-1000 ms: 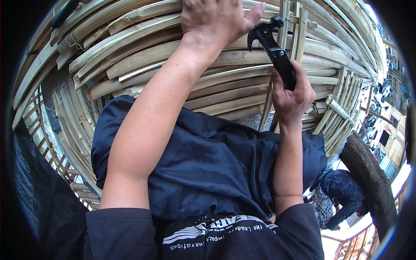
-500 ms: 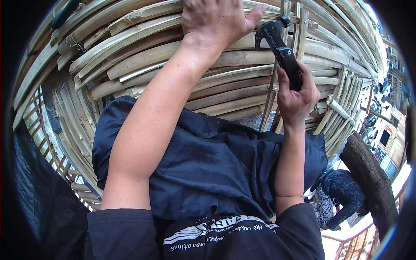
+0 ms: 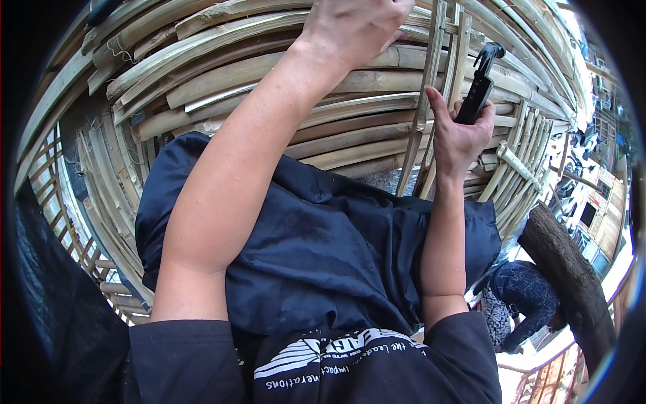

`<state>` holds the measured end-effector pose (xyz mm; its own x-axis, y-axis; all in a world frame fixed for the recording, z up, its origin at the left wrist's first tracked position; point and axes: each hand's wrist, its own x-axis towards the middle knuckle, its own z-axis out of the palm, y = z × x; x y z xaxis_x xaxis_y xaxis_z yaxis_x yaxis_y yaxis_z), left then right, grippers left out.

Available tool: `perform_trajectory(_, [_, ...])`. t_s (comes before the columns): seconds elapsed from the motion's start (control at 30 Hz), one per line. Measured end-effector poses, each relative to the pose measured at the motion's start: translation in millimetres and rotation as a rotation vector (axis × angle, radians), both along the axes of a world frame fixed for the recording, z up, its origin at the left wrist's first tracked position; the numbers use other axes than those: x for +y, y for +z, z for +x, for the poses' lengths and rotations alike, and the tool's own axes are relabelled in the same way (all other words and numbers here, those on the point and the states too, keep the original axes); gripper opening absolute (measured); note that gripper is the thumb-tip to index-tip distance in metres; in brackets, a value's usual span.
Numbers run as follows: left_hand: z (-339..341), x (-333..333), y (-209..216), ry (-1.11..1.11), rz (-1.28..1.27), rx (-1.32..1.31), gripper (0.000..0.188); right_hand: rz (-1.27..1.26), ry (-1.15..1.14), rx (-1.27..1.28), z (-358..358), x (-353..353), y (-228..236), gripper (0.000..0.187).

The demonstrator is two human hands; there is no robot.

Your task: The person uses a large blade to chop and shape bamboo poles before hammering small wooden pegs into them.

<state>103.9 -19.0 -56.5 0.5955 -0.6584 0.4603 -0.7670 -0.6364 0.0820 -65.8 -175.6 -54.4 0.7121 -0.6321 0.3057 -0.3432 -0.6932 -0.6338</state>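
Note:
My right hand (image 3: 463,145) holds a black claw hammer (image 3: 479,91) by its handle, head up and tilted to the right. The thumb of that hand sticks up off the handle. Up at the top edge, my left hand (image 3: 353,30) is over the split bamboo slats (image 3: 269,67), its fingers curled in. Part of the left hand is cut off by the frame, and whatever its fingers hold is hidden. Between my hands, narrow upright bamboo strips (image 3: 425,87) cross the stacked slats.
Dark blue cloth (image 3: 316,236) covers my lap. On the right lie a bundle of thin bamboo sticks (image 3: 521,151) and a thick dark log (image 3: 565,262). Beside the log another person (image 3: 521,296) is bent over. Bamboo lattice (image 3: 57,182) stands at the left, near dark sheeting (image 3: 60,289).
The hammer has swung right and turned, away from my left hand. My right thumb has lifted off the handle. My left hand has shifted slightly right, its outstretched thumb now drawn in.

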Motion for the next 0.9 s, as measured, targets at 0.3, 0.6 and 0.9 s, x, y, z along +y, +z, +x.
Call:
perform_trajectory(0.3, [-9, 7, 59, -0.085, 0.141, 0.253, 0.028, -0.2, 0.043, 0.046, 1, 27, 12, 0.043])
perform_trajectory(0.6, [-68, 47, 152, 0.002, 0.014, 0.178, 0.034, -0.211, 0.077, -0.332, -22, 54, 64, 0.027])
perform_trajectory(0.9, [-133, 116, 235, -0.318, -0.629, 0.432, 0.03, -0.328, 0.231, -0.533, -73, 79, 113, 0.031])
